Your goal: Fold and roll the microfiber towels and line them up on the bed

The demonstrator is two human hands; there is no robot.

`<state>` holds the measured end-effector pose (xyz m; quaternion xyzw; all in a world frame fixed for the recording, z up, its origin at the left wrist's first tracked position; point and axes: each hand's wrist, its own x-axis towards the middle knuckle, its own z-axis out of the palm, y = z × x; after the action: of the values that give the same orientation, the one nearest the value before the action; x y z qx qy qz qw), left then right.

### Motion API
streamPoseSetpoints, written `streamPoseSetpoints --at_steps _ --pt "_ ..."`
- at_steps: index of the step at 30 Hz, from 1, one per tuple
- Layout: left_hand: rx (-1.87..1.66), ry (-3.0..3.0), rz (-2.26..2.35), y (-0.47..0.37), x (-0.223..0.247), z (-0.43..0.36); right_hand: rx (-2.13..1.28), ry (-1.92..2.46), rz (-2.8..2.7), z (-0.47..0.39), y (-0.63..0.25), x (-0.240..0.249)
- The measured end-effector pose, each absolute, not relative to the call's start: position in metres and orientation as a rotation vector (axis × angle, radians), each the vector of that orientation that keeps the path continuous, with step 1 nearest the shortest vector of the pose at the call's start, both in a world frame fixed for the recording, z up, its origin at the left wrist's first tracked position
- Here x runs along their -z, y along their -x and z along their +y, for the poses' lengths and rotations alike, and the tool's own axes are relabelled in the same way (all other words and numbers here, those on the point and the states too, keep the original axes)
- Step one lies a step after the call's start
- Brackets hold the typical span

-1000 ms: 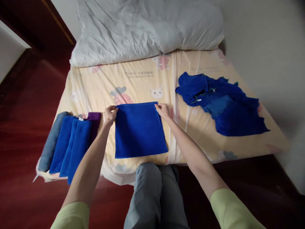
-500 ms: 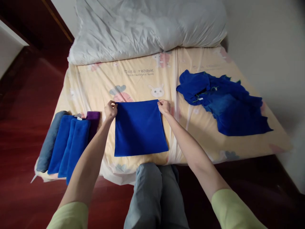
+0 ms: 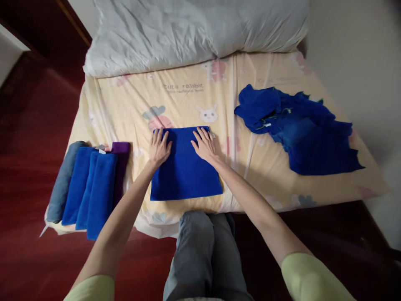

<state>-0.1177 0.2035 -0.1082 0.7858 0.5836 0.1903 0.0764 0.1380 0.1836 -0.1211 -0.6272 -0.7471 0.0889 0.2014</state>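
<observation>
A square blue towel (image 3: 186,173) lies flat on the bed directly in front of my knees. My left hand (image 3: 159,147) rests palm down on its far left corner, fingers spread. On the far right corner my right hand (image 3: 204,144) lies flat too, its fingers apart. A small white tag peeks out beside the right fingertips. Neither hand grips the cloth.
To the left are folded blue towels (image 3: 102,196), a rolled grey-blue towel (image 3: 64,184) and a purple one (image 3: 121,167). A crumpled heap of blue towels (image 3: 313,138) lies right. A pale quilt (image 3: 194,35) spans the back of the bed (image 3: 184,106).
Both hands have let go of the towel's far corners and moved inward onto its surface, fingers now spread flat. The view has shifted slightly.
</observation>
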Motion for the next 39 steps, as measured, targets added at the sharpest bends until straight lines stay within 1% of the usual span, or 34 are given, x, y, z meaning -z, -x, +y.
streamPoseSetpoints --at_steps 2,4,7,12,16,19,24,30,35,37,39 --pt "-0.500 -2.376 1.671 0.116 0.121 0.199 -0.296 1.796 -2.123 0.185 -0.137 0.130" --pt "-0.491 -2.344 1.698 0.115 0.129 0.197 -0.326 1.855 -2.126 0.188 -0.136 0.132" --pt "-0.496 -2.347 1.725 0.108 0.129 0.186 -0.346 1.901 -2.162 0.183 -0.131 0.124" --pt "-0.414 -2.524 1.401 0.083 0.122 0.127 -0.286 1.657 -2.346 0.131 -0.109 0.111" --pt "-0.421 -2.493 1.421 0.075 0.122 0.088 -0.343 1.703 -2.387 0.099 -0.097 0.109" --pt "-0.426 -2.493 1.427 0.087 0.118 0.065 -0.336 1.670 -2.387 0.081 -0.098 0.107" --pt "-0.428 -2.492 1.471 0.135 0.115 0.014 -0.353 1.681 -2.339 0.030 -0.115 0.111" --pt "-0.480 -2.396 1.607 0.186 0.129 -0.037 -0.272 1.750 -2.266 -0.037 -0.151 0.125" --pt "-0.481 -2.384 1.664 0.189 0.124 -0.046 -0.251 1.824 -2.283 -0.053 -0.156 0.123" --pt "-0.495 -2.458 1.600 0.183 0.116 -0.045 -0.213 1.810 -2.261 -0.057 -0.152 0.121" --pt "-0.482 -2.571 1.440 0.176 0.111 -0.047 -0.198 1.763 -2.265 -0.066 -0.148 0.123"
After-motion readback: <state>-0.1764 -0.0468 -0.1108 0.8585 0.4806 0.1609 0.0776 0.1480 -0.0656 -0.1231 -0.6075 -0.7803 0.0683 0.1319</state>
